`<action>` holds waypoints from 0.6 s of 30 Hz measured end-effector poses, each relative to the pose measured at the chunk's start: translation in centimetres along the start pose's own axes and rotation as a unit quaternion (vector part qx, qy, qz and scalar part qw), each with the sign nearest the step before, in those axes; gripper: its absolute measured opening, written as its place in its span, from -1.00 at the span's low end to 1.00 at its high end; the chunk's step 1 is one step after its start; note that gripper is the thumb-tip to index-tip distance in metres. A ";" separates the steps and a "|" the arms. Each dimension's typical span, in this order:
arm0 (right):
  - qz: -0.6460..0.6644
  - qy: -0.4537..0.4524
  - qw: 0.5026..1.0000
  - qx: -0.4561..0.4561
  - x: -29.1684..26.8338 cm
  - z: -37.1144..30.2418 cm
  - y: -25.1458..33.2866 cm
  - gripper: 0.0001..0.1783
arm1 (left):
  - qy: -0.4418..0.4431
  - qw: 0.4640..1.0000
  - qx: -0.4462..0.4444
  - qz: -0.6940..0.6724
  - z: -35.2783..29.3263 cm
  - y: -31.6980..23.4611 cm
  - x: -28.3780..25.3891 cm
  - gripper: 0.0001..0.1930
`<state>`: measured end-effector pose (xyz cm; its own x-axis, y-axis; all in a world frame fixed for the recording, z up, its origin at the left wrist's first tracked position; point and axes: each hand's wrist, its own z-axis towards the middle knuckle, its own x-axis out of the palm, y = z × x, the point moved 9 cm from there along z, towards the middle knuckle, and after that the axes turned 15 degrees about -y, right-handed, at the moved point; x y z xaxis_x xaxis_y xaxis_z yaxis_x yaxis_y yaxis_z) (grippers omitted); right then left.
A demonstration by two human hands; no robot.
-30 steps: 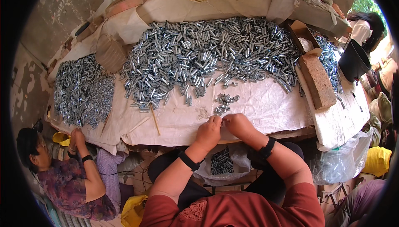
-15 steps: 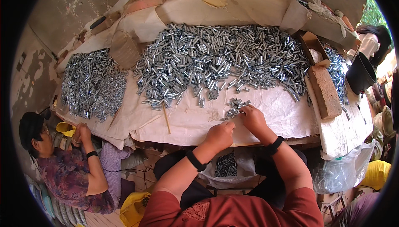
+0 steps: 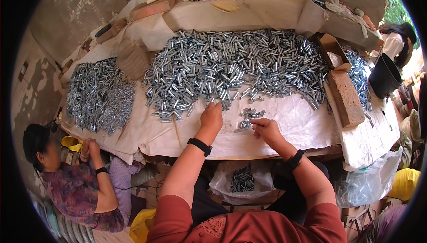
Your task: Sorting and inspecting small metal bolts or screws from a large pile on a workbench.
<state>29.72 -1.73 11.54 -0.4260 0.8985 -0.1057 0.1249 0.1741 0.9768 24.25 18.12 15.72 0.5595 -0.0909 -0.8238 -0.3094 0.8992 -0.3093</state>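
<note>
Metal sleeves point(image 3: 235, 67): heaped across frame centre, spreading over white cloth point(image 3: 302, 123) for easy reach. Left hand point(image 3: 211, 117) reaching into heap's near edge, fingers curled, grip unclear. Right hand point(image 3: 266, 129) pinching at small separated cluster point(image 3: 247, 117), keeping picked pieces apart.

Open brown cardboard box point(image 3: 332, 49) sits at table's far right, beside a brick. Clear plastic bag point(image 3: 242, 181) w/ metal parts hangs under the table edge, btwn the person's knees. Another clear bag point(image 3: 367, 183) droops at right, yellow sack point(image 3: 402, 183) next to it. No labels, signs or screens.
</note>
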 end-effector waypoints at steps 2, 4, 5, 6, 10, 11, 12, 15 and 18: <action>-0.006 0.005 1.000 0.004 -0.1 -0.2 0.1 -0.74 | 0.034 0.996 -0.073 0.033 -0.3 0.5 0.4 -0.63; 0.050 0.016 0.998 0.023 0.1 -0.5 0.5 -0.76 | -0.003 0.998 -0.060 0.015 -0.5 0.5 -0.3 -0.64; 0.105 0.029 0.993 0.039 0.4 -0.8 0.8 -0.78 | -0.041 0.998 -0.047 -0.003 -0.4 0.2 -1.1 -0.64; 0.105 0.029 0.993 0.041 0.4 -1.0 1.3 -0.78 | -0.039 0.998 -0.047 -0.003 -0.7 0.2 -1.2 -0.64; 0.277 0.084 0.945 0.151 2.0 -2.8 1.5 -0.90 | 0.115 0.770 -0.409 -0.476 -4.2 -1.3 -0.7 -0.73; 0.323 0.117 0.924 0.169 2.7 -3.4 1.7 -0.90 | 0.133 0.705 -0.430 -0.548 -5.0 -2.3 -0.6 -0.80; 0.323 0.116 0.924 0.170 2.9 -3.7 1.7 -0.90 | 0.134 0.704 -0.431 -0.548 -5.5 -2.7 -0.8 -0.80; 0.387 0.157 0.885 0.207 3.9 -4.5 1.8 -0.88 | 0.147 0.670 -0.431 -0.587 -6.7 -4.7 -1.1 -0.92; 0.385 0.146 0.888 0.207 3.6 -4.3 1.4 -0.88 | 0.162 0.639 -0.424 -0.621 -7.3 -5.3 -1.1 -0.93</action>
<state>24.48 0.00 13.38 -0.2779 0.6835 0.6750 0.7724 -0.2589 0.5801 19.65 10.36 14.74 0.6317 -0.7173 0.2940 -0.1643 -0.4945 -0.8535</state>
